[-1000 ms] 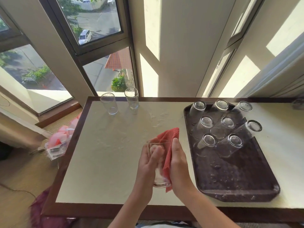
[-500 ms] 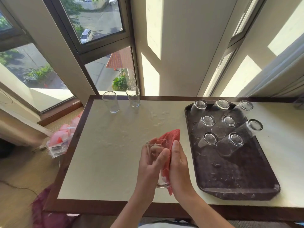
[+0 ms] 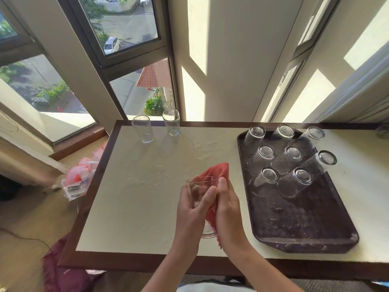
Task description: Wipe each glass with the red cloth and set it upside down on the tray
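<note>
Over the near middle of the table, my left hand [image 3: 192, 209] grips a clear glass [image 3: 196, 187] held upright, mouth up. My right hand [image 3: 228, 207] presses the red cloth [image 3: 216, 172] against the glass's right side; the cloth wraps over the rim and hangs below my palm. The glass's lower half is hidden by both hands. Two more upright glasses [image 3: 143, 131] [image 3: 171, 122] stand at the far left edge. The dark tray [image 3: 305, 232] on the right carries several glasses [image 3: 267, 163] set upside down in its far half.
The tray's near half is wet with droplets. A dark wooden rim [image 3: 92, 186] frames the pale table top. Left of the table, on the floor, lie a pink plastic bag [image 3: 80, 178] and a maroon cloth [image 3: 63, 270]. Windows and a wall stand behind the table.
Both hands stay on the glass and cloth; my right hand has shifted slightly along the glass. Nothing else moved.
</note>
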The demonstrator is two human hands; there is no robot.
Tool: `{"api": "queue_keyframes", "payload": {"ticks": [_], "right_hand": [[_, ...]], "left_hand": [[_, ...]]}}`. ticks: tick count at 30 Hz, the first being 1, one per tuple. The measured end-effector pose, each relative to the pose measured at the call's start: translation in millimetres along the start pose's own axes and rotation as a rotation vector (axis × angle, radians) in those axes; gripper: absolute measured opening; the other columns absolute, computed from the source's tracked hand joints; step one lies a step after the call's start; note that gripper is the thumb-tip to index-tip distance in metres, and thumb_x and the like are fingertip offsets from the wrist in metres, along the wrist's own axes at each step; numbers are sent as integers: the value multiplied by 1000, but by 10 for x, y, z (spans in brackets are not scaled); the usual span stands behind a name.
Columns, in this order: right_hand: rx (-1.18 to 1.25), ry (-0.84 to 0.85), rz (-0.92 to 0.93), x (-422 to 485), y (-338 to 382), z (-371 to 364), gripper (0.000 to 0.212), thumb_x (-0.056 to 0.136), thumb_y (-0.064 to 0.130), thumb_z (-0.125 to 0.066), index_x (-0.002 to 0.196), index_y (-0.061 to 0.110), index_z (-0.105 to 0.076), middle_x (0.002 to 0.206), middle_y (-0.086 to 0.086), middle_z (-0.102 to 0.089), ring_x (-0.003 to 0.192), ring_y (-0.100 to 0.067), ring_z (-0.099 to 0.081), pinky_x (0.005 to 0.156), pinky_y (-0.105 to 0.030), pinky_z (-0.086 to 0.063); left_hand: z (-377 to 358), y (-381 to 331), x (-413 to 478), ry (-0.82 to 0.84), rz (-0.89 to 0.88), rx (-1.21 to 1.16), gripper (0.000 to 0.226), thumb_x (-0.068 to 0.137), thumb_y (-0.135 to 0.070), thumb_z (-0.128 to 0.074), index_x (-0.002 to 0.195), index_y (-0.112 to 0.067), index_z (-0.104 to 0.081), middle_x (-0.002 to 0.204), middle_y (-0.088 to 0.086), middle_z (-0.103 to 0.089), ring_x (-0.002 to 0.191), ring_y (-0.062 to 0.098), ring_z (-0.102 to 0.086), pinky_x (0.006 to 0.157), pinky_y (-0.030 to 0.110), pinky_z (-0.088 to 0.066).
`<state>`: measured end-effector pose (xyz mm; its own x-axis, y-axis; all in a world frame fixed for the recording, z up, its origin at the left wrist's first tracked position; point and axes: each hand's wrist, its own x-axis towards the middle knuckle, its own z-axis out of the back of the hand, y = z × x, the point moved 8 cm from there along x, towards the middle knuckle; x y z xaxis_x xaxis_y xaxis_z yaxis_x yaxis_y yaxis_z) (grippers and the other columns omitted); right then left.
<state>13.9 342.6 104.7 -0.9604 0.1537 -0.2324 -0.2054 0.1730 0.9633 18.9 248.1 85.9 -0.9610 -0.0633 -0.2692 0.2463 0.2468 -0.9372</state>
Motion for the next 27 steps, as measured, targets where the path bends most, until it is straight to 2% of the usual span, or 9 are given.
{"api": "queue_keyframes", "payload": {"ticks": [2,5,7,10,12,17,22,24,27], "right_hand": [[-96,15,86,-101,35,-30,28,104,37,-39,119,28,-61,102,5,-74,99,-12,-70,90,-36,-56],[-361,14,290,-275,38,-47,48,97,45,-41,140,23,-47,121,11,-65,111,-6,-64,92,-23,-52],[-363,4,324,-296,22,-32,53,96,47,-41,142,22,-45,123,8,-64,112,-6,-64,91,-20,-51],[-87,10,98,-176,-37,-16,34,101,45,-42,122,25,-61,103,-2,-74,98,-19,-71,86,-35,-57],[107,-6,-149,-66,-163,22,35,103,36,-40,113,16,-66,99,-11,-76,96,-30,-72,83,-38,-58],[449,-11,-653,-80,-505,51,47,99,42,-48,111,3,-71,96,-17,-76,83,-28,-75,67,-33,-58],[481,66,-697,-96,-582,74,40,94,43,-57,106,8,-73,88,-11,-74,74,-25,-73,58,-32,-57],[375,55,-682,-86,-636,164,41,90,46,-61,104,10,-74,87,-12,-72,75,-28,-69,64,-36,-54],[337,-14,-672,-82,-679,280,38,95,39,-56,107,6,-69,91,-22,-74,81,-39,-67,80,-61,-54]], "left_hand": [[44,11,20,-25,19,-16,56,72,-53,-75,114,-18,-64,117,18,-64,103,26,-69,86,33,-56],[89,2,37,-43,18,-38,64,77,-60,-69,119,-13,-61,119,18,-59,101,24,-63,93,46,-50],[91,-4,29,-52,19,-42,65,76,-60,-67,122,-15,-60,118,14,-63,105,26,-64,99,50,-48],[16,7,-6,-8,23,-37,58,75,-43,-83,121,-18,-59,109,8,-74,104,24,-71,87,33,-58],[-7,15,-25,7,7,-13,59,64,-26,-86,117,-20,-59,100,0,-77,99,16,-73,77,22,-57],[34,13,-13,-9,-124,53,81,51,-18,-95,122,-19,-55,104,5,-74,99,18,-73,82,26,-58],[11,-30,-1,98,-265,113,81,59,-19,-87,129,-14,-47,111,7,-69,109,26,-69,94,40,-55],[-16,-65,10,142,-330,220,80,64,-23,-88,131,-14,-45,112,1,-68,110,25,-68,96,35,-53],[36,-182,66,122,-420,409,77,63,-37,-87,128,-23,-48,110,-6,-67,102,15,-70,89,19,-53]]}}
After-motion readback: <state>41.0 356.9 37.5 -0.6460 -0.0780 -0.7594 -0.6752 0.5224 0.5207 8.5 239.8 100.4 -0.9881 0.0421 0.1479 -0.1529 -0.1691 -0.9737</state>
